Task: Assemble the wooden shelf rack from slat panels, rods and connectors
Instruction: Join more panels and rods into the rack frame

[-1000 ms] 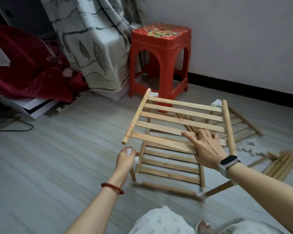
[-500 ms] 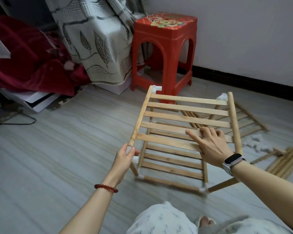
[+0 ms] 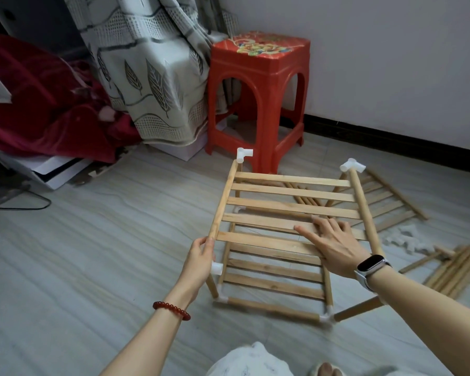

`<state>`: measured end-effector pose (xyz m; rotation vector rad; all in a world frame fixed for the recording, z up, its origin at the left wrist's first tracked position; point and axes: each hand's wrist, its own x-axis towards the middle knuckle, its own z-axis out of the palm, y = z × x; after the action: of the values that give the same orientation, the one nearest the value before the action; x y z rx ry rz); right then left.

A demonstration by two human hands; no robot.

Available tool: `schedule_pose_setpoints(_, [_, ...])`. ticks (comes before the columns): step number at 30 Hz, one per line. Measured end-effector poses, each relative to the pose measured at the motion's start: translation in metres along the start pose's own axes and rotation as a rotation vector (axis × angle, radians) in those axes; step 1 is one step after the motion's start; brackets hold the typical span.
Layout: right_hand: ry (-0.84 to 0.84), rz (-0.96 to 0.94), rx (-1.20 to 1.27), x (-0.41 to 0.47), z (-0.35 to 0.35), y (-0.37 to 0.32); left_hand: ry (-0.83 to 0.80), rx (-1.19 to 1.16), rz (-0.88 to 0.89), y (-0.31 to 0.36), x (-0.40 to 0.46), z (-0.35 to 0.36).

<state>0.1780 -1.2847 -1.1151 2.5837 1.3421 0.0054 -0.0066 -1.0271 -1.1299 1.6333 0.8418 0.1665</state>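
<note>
**Upper slat panel: near-left corner brought to its connector**

The left hand (image 3: 201, 256) pinches the near end of the left side rail (image 3: 224, 200) of the upper slat panel (image 3: 291, 210), thumb and fingers closed round the wood. Just below this grip sits a white connector (image 3: 217, 268) on top of a short upright rod (image 3: 210, 286). The right hand (image 3: 334, 245) lies flat on the panel's near slats, fingers straight and spread, pressing down without closing round anything.

Compared with one second ago, the rail end has dropped from above the left hand to the level of the fingers, and the hand has shifted from the connector up to the rail tip. The panel lies flatter. This suggests the rail end is being aligned with the connector socket; whether it has entered the socket cannot be told, as the hand covers the joint.

The upper slat panel hangs directly above the lower slat panel (image 3: 272, 278), which rests on the floor in its rod-and-connector frame. Beyond the upper panel, two white corner connectors (image 3: 244, 154) (image 3: 352, 166) cap its far rail ends. Right of the upper panel lie a spare slat panel (image 3: 385, 204) and a bundle of loose rods (image 3: 453, 272); behind it stands a red plastic stool (image 3: 258, 90).

Judgement: the second tier is partly fitted; the near corners remain to be seated.
</note>
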Motion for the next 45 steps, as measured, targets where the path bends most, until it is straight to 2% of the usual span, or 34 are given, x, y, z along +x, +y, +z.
schedule_pose_setpoints(7, [0.036, -0.002, -0.039, -0.002, 0.005, 0.017, -0.066, 0.032, -0.128, 0.010, 0.003, 0.016])
schedule_pose_setpoints(10, [-0.015, -0.027, -0.042, -0.005, 0.008, 0.024, -0.202, -0.071, -0.157, 0.025, 0.010, 0.017])
schedule_pose_setpoints(12, [0.009, -0.030, -0.058, -0.006, 0.000, 0.023, -0.238, -0.173, -0.152, 0.036, 0.011, 0.024])
schedule_pose_setpoints(16, [0.180, -0.052, -0.103, -0.012, -0.009, 0.018, -0.129, -0.137, -0.061, 0.032, -0.002, 0.039])
schedule_pose_setpoints(20, [0.175, -0.062, -0.089, -0.019, -0.006, 0.017, -0.177, -0.026, 0.115, 0.015, -0.020, 0.039])
schedule_pose_setpoints(27, [0.132, -0.003, 0.003, -0.024, 0.003, 0.020, -0.070, 0.211, 0.340, -0.001, -0.048, 0.039])
schedule_pose_setpoints(32, [0.037, 0.030, 0.020, -0.023, 0.011, 0.023, 0.027, 0.050, 0.281, 0.001, -0.055, 0.044])
schedule_pose_setpoints(37, [0.003, 0.046, 0.028, -0.022, 0.006, 0.024, 0.190, 0.173, 0.392, 0.004, -0.054, 0.051])
schedule_pose_setpoints(39, [-0.005, 0.051, 0.025, -0.021, 0.005, 0.022, 0.206, 0.151, 0.393, 0.003, -0.053, 0.050])
schedule_pose_setpoints(42, [-0.016, 0.094, 0.047, -0.022, 0.004, 0.019, 0.187, -0.005, 0.304, 0.003, -0.051, 0.050])
schedule_pose_setpoints(45, [-0.028, 0.246, 0.048, -0.029, 0.000, 0.021, 0.149, -0.144, 0.239, 0.003, -0.053, 0.052])
